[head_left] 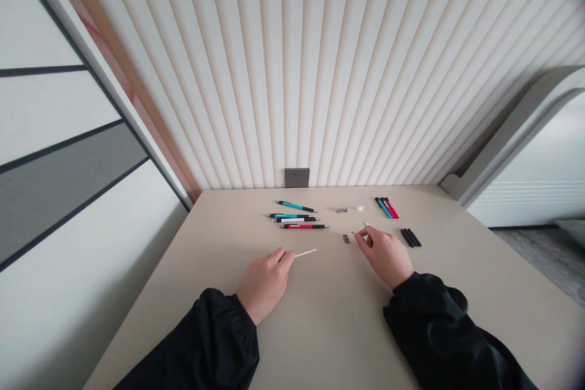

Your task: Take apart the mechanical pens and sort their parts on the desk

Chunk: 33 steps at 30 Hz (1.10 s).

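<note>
1. White rod (306,253), front and left of centre: pinched in the left hand (265,283), thumb against curled fingers, thin end poking out to the right, just above the table (320,329).
2. Over to the right hand (387,255) now: thumb and forefinger drawn together, pinching a tiny dark piece (353,233), too small to name.
3. Just left of those fingertips: small grey parts (346,239), lying side by side.
4. Farther back, behind the left hand: teal pen (297,206) at the rear, then a second teal pen (287,216) and a white pen (295,220) close together, cannot tell whether touching; nearest of all, a red pen (301,226).
5. Right of those: little grey coils (342,210) in a row, then small white bits (360,208).
6. Out to the far right: teal and red tubes (387,208) bunched neatly, and closer in, three black sleeves (411,237), just beside the right hand.
</note>
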Available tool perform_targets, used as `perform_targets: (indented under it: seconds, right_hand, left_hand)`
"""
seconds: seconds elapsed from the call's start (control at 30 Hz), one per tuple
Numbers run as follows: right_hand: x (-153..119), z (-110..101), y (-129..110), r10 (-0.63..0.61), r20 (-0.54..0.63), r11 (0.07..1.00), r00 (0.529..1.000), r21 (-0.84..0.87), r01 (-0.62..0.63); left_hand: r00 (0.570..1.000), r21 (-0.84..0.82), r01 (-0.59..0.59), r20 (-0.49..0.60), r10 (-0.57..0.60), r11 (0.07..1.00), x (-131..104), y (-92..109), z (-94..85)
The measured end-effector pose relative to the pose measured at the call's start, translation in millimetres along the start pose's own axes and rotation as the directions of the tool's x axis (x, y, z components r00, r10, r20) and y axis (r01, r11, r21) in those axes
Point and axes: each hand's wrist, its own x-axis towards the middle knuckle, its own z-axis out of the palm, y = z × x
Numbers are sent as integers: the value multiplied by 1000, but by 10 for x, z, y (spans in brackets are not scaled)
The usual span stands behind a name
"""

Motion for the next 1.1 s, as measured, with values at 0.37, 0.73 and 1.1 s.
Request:
perform_targets:
  seconds: [0.37, 0.73, 1.1]
  right_hand:
    - [-22, 76, 93, 65, 142, 997, 988, 28, -70]
    - [-21, 64, 58, 16, 148, 996, 989, 87, -29]
    - [-22, 72, 48, 0, 156, 995, 988, 94, -15]
  left_hand:
    - [1000, -20, -22, -21, 22, 1000, 0, 3, 9]
    - [999, -27, -38, -5, 38, 999, 4, 7, -6]
    - [999, -40, -44, -14, 43, 998, 0, 16, -18]
